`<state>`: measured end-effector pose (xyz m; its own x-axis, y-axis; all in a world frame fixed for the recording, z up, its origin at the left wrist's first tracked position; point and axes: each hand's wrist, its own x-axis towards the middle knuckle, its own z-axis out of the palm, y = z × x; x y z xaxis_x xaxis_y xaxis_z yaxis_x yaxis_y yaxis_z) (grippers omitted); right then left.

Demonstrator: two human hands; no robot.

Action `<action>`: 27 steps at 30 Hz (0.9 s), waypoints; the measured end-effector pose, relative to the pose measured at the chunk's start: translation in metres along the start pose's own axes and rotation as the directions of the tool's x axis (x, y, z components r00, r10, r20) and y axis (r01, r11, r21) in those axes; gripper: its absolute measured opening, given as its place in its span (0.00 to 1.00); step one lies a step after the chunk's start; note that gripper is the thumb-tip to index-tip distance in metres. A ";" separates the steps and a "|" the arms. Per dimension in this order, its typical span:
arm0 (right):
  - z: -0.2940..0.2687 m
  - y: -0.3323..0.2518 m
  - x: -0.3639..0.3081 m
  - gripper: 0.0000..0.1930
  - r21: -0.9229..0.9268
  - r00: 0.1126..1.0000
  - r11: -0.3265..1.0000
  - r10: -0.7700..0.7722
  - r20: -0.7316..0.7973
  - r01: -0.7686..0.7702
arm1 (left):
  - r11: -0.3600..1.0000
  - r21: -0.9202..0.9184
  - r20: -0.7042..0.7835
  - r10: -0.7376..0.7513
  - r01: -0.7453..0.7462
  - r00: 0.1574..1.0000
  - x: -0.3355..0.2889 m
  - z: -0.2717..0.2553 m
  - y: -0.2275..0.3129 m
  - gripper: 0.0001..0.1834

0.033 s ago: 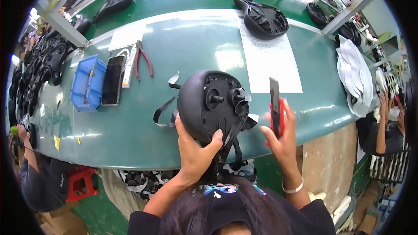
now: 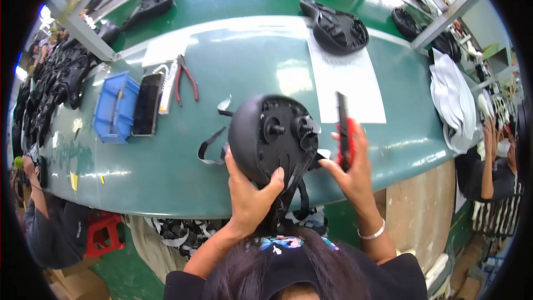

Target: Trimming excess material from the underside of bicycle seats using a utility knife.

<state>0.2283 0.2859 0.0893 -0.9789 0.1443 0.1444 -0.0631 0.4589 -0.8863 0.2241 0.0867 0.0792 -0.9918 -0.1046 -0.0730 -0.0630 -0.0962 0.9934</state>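
The black seat point(image 2: 244, 133) is in your left fingers point(image 2: 234, 169), held up over the table point(image 2: 183, 189), its hollow underside turned toward your right side. Those fingers pinch its narrow end: your thumb presses on the underside and the others lie along the smooth outer shell. Dark straps point(image 2: 302, 197) hang from it, just right of your left thumb. You can't tell from this view whether the seat touches the table.

Your right fingers point(image 2: 361, 147) are curled round a red and dark tool point(image 2: 350, 139), its blurred dark end pointing away from you. Your right thumb reaches toward the seat's edge, near a small white tag point(image 2: 325, 154).

Just left of your left fingers lies a curled strip point(image 2: 205, 150), with a pale scrap point(image 2: 225, 103) beyond it. Farther out on that side are the red-handled pliers point(image 2: 192, 84), a white bar point(image 2: 169, 91), a phone point(image 2: 146, 105) and a blue tray point(image 2: 101, 108), side by side.

Beyond your right fingers lies a sheet of paper point(image 2: 355, 97), a second seat point(image 2: 340, 36) covering its far end. Well to their right is a stack of white pieces point(image 2: 448, 100).
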 end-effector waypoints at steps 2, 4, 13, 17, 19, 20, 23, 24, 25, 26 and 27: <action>0.016 0.009 0.027 0.38 -0.193 0.970 0.957 -0.187 0.158 0.216 | 0.993 0.103 0.004 0.049 -0.049 0.999 -0.002 0.001 -0.008 0.46; 0.027 0.024 0.049 0.30 -0.197 0.947 0.927 -0.302 0.108 0.318 | 0.988 0.154 -0.013 0.003 -0.001 1.000 0.000 -0.012 -0.007 0.41; -0.107 0.113 0.113 0.19 -0.396 0.821 0.918 -0.212 -0.530 -0.019 | 0.895 -0.204 0.301 -0.329 0.397 0.895 0.056 -0.062 0.017 0.28; -0.039 0.062 0.092 0.18 0.264 0.966 0.930 0.259 0.021 -0.256 | 0.668 -0.713 0.151 -0.150 0.213 0.977 0.143 -0.045 0.014 0.25; -0.042 0.063 0.102 0.15 0.326 0.969 0.930 0.218 -0.118 -0.170 | 0.656 -0.753 0.096 0.029 0.053 0.995 0.174 -0.027 0.014 0.31; -0.049 0.073 0.118 0.16 0.349 0.952 0.932 0.192 -0.237 -0.101 | 0.752 -0.659 0.075 0.056 0.008 0.996 0.183 -0.017 0.009 0.35; -0.049 0.092 0.173 0.21 0.463 0.947 0.880 0.232 -0.224 -0.106 | 0.972 0.081 0.272 0.193 -0.222 0.943 0.181 0.007 -0.049 0.18; -0.050 0.097 0.188 0.23 0.519 0.926 0.851 0.259 -0.275 -0.083 | 0.973 0.068 0.292 0.194 -0.222 0.937 0.174 0.018 -0.054 0.18; -0.048 0.105 0.202 0.25 0.534 0.943 0.839 0.252 -0.217 -0.102 | 0.849 0.308 0.396 0.295 -0.429 0.869 0.165 0.023 -0.053 0.15; -0.043 0.117 0.216 0.26 0.549 0.957 0.827 0.244 -0.156 -0.122 | 0.624 0.491 0.516 0.353 -0.607 0.781 0.163 0.025 -0.052 0.12; -0.047 0.148 0.229 0.25 0.557 0.971 0.826 0.192 -0.140 -0.083 | 0.632 0.471 0.534 0.351 -0.615 0.769 0.166 0.031 -0.056 0.12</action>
<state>0.0043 0.4278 0.0114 -0.9357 0.3512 0.0320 -0.0793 -0.1212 -0.9895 0.0600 0.1055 0.0142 -0.8442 0.4147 0.3397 0.5183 0.4698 0.7146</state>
